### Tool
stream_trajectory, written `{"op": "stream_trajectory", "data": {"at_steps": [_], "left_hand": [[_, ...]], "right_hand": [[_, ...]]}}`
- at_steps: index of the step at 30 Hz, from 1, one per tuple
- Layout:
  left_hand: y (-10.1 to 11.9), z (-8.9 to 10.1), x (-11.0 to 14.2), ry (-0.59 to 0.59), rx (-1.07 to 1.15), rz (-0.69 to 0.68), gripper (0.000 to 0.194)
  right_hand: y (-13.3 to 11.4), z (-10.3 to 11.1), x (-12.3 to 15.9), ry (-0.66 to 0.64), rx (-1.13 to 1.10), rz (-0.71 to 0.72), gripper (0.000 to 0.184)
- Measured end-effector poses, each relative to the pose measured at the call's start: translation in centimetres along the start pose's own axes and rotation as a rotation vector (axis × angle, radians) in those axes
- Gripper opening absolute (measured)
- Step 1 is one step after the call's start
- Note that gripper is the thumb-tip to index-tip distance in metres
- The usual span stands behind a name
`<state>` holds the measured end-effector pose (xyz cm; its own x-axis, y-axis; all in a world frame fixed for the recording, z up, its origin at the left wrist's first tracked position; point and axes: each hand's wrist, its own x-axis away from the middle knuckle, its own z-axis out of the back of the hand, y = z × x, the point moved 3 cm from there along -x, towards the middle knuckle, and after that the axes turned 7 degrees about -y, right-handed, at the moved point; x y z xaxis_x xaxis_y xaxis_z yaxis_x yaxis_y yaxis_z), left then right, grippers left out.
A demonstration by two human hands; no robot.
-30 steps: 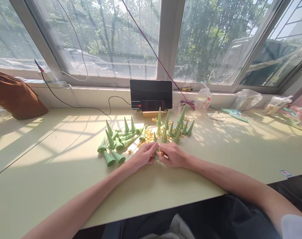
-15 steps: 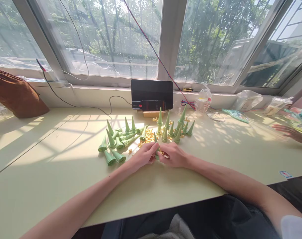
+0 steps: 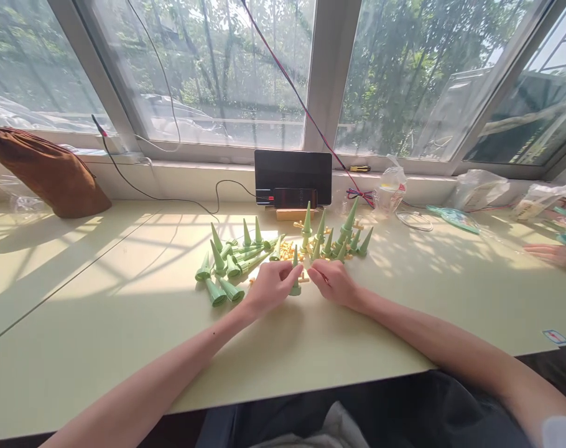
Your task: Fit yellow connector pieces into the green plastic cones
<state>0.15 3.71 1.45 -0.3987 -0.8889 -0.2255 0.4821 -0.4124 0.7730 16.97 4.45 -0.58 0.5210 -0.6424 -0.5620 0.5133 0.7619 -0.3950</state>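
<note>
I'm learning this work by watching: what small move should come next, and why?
Probably move the green cone in the left hand over to the upright cones beyond the right hand: a yellow piece juts out at its side, as on some of those, and the right hand is apart from it.

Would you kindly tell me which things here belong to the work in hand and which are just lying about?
Work in hand: green cone in the left hand, other green cones, small yellow pieces.
Apparently just lying about: tablet, phone, brown bag.
</note>
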Motion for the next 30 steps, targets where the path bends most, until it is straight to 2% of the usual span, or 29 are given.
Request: {"op": "stream_trajectory", "data": {"at_steps": [3,15,18,23,25,30], "left_hand": [[-0.4,0.1,0.1,0.021,-0.127,0.001,0.051],[-1.3,0.6,-0.2,0.046,-0.436,0.088,0.046],[-0.9,1.5,-0.3,0.066,-0.495,0.100,0.046],[-0.2,4.3,-0.8,0.160,-0.705,0.139,0.039],[-0.2,5.1,-1.0,0.119,-0.795,0.170,0.034],[-0.5,5.6,-0.9,-0.043,-0.926,0.248,0.034]], "right_hand": [[0.4,0.0,-0.1,0.042,0.008,-0.066,0.039],[0.7,-1.0,-0.3,-0.033,-0.001,-0.150,0.037],[0.8,-0.9,-0.3,-0.038,-0.004,-0.164,0.037],[0.9,-0.9,-0.4,-0.036,-0.036,-0.186,0.037],[0.9,-0.9,-0.4,-0.034,-0.045,-0.184,0.037],[0.8,-0.9,-0.5,-0.038,-0.052,-0.184,0.034]]}}
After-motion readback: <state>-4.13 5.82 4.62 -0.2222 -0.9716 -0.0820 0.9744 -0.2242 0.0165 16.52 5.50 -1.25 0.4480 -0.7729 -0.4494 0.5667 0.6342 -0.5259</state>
